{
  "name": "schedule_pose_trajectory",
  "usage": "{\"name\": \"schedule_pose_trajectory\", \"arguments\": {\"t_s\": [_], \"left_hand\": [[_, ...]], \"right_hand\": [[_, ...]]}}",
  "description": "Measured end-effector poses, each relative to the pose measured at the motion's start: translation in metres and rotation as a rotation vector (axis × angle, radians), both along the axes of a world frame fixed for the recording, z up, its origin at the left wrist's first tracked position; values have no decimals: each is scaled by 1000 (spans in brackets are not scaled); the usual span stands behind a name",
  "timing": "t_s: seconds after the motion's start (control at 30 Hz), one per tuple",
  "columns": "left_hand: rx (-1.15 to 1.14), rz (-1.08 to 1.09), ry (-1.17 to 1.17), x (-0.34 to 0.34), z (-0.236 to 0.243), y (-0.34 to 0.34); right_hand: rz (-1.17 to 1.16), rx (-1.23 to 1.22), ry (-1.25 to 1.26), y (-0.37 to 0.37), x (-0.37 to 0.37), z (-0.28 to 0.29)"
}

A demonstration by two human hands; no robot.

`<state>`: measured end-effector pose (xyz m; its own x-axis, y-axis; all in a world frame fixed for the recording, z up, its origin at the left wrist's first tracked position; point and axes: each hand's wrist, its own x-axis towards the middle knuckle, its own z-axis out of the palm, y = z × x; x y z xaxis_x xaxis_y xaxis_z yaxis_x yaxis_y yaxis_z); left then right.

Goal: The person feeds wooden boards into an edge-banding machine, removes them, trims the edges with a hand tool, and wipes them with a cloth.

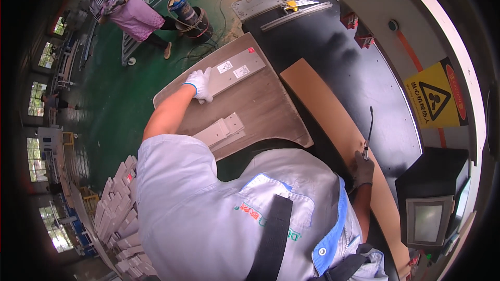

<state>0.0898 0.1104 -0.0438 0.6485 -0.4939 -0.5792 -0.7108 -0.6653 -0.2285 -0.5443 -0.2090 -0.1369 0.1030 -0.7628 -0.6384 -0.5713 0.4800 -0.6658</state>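
Note:
My left hand [200, 84], in a white glove, grips the left end of a narrow grey board [245, 61] with two white labels and a red tag, lying on a curved-cut worktop [281, 119]. Below it on the worktop are short stacked pale strips [219, 131]. At the right my right hand [362, 165], in a grey glove, is closed on a black handled tool [366, 148] with a long thin stem, over a long brown board [317, 99] that rests on the black machine table [364, 83].
A person [133, 15] in a pink apron stands at upper left beside a drum vacuum [190, 21], ladder and hoses. A pile of pale offcuts [117, 208] lies at lower left. Metal rails [297, 16] lie at the table's back. A screen housing [427, 218] and yellow warning sign [435, 93] flank the right side.

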Motion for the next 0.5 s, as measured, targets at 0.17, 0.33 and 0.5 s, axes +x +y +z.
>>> {"name": "schedule_pose_trajectory", "arguments": {"t_s": [0.17,0.33,0.5], "left_hand": [[-6,110,-1,-22,-21,96],[-469,305,53,-39,49,146],[-471,287,115,-127,94,229]], "right_hand": [[56,2,-55,-4,-1,-10],[44,-31,-145,-14,-8,-32],[156,63,-63,-15,-3,2]]}}
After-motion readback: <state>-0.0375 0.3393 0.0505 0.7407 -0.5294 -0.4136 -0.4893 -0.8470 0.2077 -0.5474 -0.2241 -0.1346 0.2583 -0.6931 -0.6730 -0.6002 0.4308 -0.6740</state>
